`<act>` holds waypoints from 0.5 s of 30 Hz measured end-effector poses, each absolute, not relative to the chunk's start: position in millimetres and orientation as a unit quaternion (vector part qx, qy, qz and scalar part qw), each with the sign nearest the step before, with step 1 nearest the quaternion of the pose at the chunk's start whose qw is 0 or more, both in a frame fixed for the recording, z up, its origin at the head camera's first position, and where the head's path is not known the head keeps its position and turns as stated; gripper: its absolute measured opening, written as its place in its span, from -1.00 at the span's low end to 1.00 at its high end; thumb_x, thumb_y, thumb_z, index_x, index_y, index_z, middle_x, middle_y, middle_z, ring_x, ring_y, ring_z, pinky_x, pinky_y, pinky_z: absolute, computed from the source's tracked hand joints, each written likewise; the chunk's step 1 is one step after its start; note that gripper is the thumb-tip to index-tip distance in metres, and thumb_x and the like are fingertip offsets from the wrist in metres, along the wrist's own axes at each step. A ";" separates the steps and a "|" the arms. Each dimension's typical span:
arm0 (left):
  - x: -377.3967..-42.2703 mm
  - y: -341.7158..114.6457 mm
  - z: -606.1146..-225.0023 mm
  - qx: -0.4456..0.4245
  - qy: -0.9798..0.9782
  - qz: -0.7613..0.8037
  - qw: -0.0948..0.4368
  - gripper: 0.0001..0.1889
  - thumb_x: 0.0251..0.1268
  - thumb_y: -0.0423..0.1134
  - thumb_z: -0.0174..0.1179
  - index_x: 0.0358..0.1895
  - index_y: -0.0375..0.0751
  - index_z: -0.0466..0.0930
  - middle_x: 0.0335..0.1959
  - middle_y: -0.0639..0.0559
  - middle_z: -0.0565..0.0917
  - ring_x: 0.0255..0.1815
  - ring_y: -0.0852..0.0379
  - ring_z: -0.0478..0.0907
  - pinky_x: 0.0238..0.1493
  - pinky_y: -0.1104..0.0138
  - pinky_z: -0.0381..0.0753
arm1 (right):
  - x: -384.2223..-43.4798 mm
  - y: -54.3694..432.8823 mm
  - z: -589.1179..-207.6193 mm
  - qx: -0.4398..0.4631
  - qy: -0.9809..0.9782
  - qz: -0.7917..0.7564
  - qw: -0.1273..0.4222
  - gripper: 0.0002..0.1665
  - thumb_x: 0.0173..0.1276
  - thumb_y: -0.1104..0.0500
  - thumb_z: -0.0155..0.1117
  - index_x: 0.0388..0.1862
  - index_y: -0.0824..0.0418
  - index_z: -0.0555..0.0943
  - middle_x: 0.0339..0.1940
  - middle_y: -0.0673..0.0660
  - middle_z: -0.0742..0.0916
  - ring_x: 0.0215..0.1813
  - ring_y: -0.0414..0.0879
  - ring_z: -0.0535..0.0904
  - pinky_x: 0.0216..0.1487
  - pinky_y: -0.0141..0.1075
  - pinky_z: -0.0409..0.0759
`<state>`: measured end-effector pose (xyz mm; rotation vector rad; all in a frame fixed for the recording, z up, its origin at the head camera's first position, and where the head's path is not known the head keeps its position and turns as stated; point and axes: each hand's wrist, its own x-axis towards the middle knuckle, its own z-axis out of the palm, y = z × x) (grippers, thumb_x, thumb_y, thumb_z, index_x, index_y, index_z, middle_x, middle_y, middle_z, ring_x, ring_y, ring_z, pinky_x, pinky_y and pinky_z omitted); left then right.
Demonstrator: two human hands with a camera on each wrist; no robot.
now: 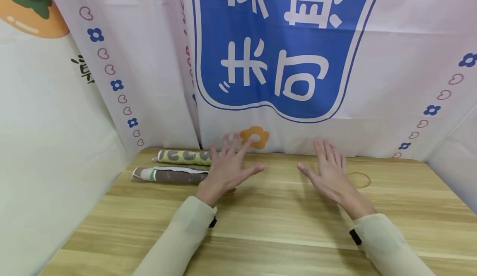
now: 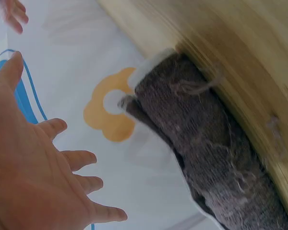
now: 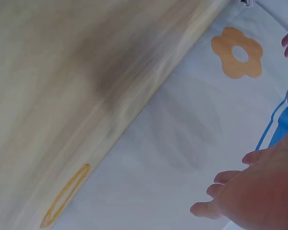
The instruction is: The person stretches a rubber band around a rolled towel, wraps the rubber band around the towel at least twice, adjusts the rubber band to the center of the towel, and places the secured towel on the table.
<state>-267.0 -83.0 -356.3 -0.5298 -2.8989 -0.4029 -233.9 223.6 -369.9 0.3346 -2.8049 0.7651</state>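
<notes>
My left hand is spread with fingers apart over the right ends of two rolled-up cloths, hiding part of them. Nearer me is the brown rolled cloth, edged in white; close up in the left wrist view, the brown roll has a fuzzy weave and loose threads. Behind it lies a yellow-green rolled cloth with grey shapes. My right hand also has its fingers extended and grips nothing. Just right of it, a thin yellow rubber band lies on the table, clearly visible as a loop in the right wrist view.
The wood-grain table ends against a white printed curtain with a blue panel and an orange flower. White cloth hangs along the left side too.
</notes>
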 end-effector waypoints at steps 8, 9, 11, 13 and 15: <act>-264.1 -98.4 -358.1 -0.170 -0.971 -0.144 0.088 0.06 0.33 0.64 -0.04 0.76 0.19 -0.04 0.75 -0.24 -0.15 0.73 -0.32 -0.38 0.50 -0.47 -0.39 | -227.4 229.9 -372.4 0.113 -0.949 0.269 0.119 0.16 0.62 -0.39 0.01 0.77 0.32 -0.16 0.72 0.51 -0.13 0.69 0.47 -0.27 0.57 0.37 -0.45; -264.0 -99.1 -358.2 -0.170 -0.970 -0.147 0.090 0.06 0.34 0.63 -0.02 0.76 0.18 -0.03 0.75 -0.25 -0.15 0.73 -0.32 -0.38 0.49 -0.48 -0.40 | -226.7 230.6 -372.4 0.114 -0.949 0.269 0.120 0.16 0.62 -0.39 0.01 0.77 0.31 -0.16 0.72 0.51 -0.12 0.69 0.47 -0.26 0.57 0.37 -0.45; -263.2 -99.9 -358.0 -0.170 -0.970 -0.147 0.094 0.05 0.34 0.62 0.00 0.76 0.16 -0.02 0.75 -0.25 -0.14 0.73 -0.33 -0.37 0.49 -0.48 -0.42 | -226.2 232.5 -372.3 0.114 -0.948 0.270 0.122 0.15 0.63 -0.38 0.02 0.77 0.32 -0.17 0.72 0.52 -0.12 0.69 0.47 -0.27 0.57 0.37 -0.45; -262.5 -100.3 -357.9 -0.172 -0.969 -0.146 0.099 0.05 0.34 0.60 0.03 0.75 0.14 0.01 0.74 -0.26 -0.12 0.73 -0.33 -0.35 0.48 -0.48 -0.41 | -225.3 233.7 -371.7 0.115 -0.949 0.269 0.121 0.15 0.63 -0.38 0.01 0.77 0.32 -0.17 0.72 0.52 -0.12 0.69 0.47 -0.27 0.57 0.37 -0.46; -261.9 -100.6 -357.8 -0.176 -0.968 -0.147 0.102 0.05 0.34 0.58 0.06 0.75 0.11 0.03 0.74 -0.26 -0.10 0.73 -0.33 -0.35 0.47 -0.48 -0.43 | -224.3 235.0 -370.8 0.117 -0.949 0.268 0.122 0.15 0.63 -0.37 0.02 0.76 0.32 -0.17 0.71 0.52 -0.11 0.69 0.47 -0.26 0.57 0.38 -0.45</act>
